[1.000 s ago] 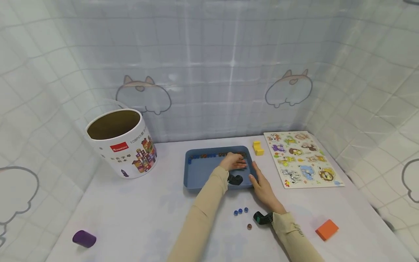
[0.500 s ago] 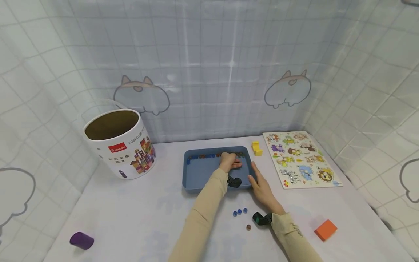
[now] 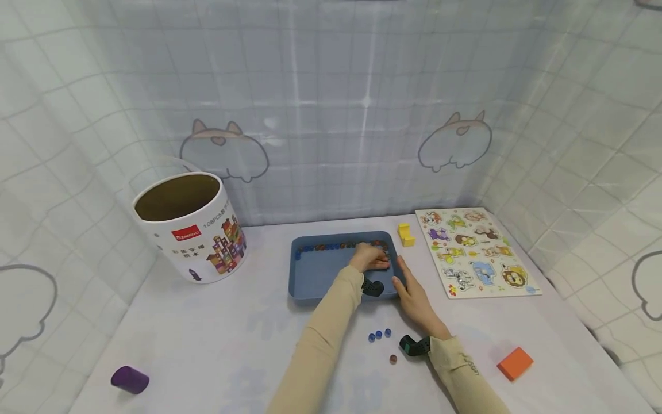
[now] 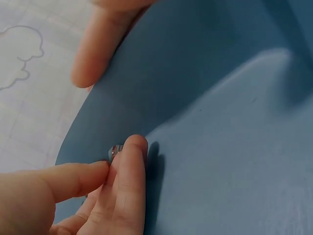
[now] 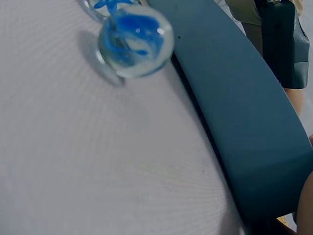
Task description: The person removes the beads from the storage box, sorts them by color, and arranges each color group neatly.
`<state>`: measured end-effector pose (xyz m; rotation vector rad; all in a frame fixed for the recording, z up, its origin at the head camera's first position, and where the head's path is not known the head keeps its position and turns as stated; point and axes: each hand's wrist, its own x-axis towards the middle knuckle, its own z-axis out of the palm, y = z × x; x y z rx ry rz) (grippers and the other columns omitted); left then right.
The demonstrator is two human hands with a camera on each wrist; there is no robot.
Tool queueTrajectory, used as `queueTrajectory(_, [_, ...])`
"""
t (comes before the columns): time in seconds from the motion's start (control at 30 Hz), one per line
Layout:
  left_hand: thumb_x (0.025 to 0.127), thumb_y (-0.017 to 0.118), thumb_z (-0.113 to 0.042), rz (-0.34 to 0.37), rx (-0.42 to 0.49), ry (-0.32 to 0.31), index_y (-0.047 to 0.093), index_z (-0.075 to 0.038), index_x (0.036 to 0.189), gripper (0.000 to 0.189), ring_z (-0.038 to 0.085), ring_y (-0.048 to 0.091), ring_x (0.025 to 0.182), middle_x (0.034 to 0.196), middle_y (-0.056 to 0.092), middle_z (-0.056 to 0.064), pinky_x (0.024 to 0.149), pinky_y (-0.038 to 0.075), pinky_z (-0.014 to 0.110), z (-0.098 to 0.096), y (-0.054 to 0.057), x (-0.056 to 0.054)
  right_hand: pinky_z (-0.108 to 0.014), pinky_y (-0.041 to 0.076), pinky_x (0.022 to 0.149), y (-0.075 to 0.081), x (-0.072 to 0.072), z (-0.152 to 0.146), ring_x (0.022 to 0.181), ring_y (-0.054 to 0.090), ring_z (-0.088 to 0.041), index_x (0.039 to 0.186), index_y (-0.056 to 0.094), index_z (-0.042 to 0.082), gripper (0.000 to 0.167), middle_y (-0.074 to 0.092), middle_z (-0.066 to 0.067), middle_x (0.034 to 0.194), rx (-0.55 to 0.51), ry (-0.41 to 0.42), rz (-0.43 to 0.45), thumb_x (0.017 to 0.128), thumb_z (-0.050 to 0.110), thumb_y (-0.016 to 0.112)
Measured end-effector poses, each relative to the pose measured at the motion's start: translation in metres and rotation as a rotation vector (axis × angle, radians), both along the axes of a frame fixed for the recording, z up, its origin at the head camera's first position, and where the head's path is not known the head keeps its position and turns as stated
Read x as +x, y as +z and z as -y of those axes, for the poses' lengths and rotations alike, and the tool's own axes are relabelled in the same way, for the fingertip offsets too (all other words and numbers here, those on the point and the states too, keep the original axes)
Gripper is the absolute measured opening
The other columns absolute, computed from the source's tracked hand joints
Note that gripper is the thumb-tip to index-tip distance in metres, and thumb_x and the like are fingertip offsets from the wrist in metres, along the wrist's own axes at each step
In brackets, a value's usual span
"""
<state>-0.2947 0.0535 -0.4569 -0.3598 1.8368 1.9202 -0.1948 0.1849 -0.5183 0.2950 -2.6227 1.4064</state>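
Our left hand (image 3: 369, 257) slid right, bunched by a glossy glass marble (image 4: 115, 151), hold unclear. Straight-fingered, our right hand (image 3: 418, 299) touched the smooth tray (image 3: 315, 280).

beige long sleeves (image 3: 316, 345) | black wrist cameras (image 3: 415, 346) | small right-sleeve marking (image 3: 470, 363)

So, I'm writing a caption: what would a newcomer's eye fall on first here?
Probably the big white bucket, standing open-topped at the left of the head view. Then the blue tray in the middle, marbles lining its far wall, with the left hand inside it and the right hand at its right side. The animal board lies further right.
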Motion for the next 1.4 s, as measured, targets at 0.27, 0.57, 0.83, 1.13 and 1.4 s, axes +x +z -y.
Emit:
queueTrajectory(0.27, [0.092, 0.057, 0.007, 0.013, 0.015, 0.005, 0.059, 0.014, 0.12, 0.029, 0.033, 0.07, 0.098, 0.113, 0.066, 0.029, 0.082, 0.058, 0.032, 0.003, -0.004, 0.002, -0.055, 0.022, 0.116, -0.004, 0.004, 0.001, 0.145, 0.023, -0.041, 0.155, 0.02, 0.007, 0.06, 0.022, -0.021, 0.159, -0.032, 0.028, -0.083, 0.106, 0.036, 0.037])
queueTrajectory(0.57, [0.096, 0.055, -0.002, -0.061, 0.085, -0.124, 0.056, 0.012, 0.127, 0.034, 0.033, 0.069, 0.104, 0.123, 0.062, 0.028, 0.085, 0.057, 0.032, 0.024, 0.007, 0.002, -0.055, 0.02, 0.117, 0.0, 0.002, -0.001, 0.146, 0.021, -0.041, 0.155, 0.019, 0.005, 0.058, 0.021, -0.021, 0.159, -0.011, 0.009, -0.047, 0.106, 0.027, 0.04])
queueTrajectory(0.83, [0.1, 0.053, -0.014, -0.186, 0.128, -0.271, 0.048, 0.007, 0.136, 0.041, 0.019, 0.072, 0.087, 0.128, 0.06, 0.026, 0.09, 0.056, 0.035, 0.055, 0.026, 0.038, -0.054, 0.017, 0.119, 0.001, -0.002, -0.004, 0.148, 0.018, -0.038, 0.155, 0.015, 0.004, 0.059, 0.016, -0.019, 0.161, 0.013, 0.013, 0.026, 0.106, 0.027, 0.039])
queueTrajectory(1.13, [0.099, 0.054, -0.011, -0.162, 0.126, -0.489, 0.053, 0.011, 0.124, 0.033, 0.016, 0.073, 0.077, 0.108, 0.069, 0.024, 0.072, 0.06, 0.029, 0.082, 0.013, 0.131, -0.055, 0.016, 0.119, 0.003, 0.001, -0.004, 0.148, 0.018, -0.039, 0.155, 0.016, 0.005, 0.059, 0.016, -0.019, 0.161, 0.006, 0.011, 0.025, 0.106, 0.029, 0.039])
queueTrajectory(1.4, [0.091, 0.065, -0.008, -0.222, -0.127, -0.523, 0.066, -0.003, 0.095, 0.006, 0.008, 0.06, 0.046, 0.072, 0.072, 0.011, 0.044, 0.05, 0.022, 0.083, -0.012, 0.187, -0.054, 0.016, 0.119, 0.004, 0.003, -0.002, 0.148, 0.018, -0.039, 0.156, 0.015, 0.005, 0.059, 0.016, -0.02, 0.161, 0.006, 0.01, 0.024, 0.106, 0.029, 0.037])
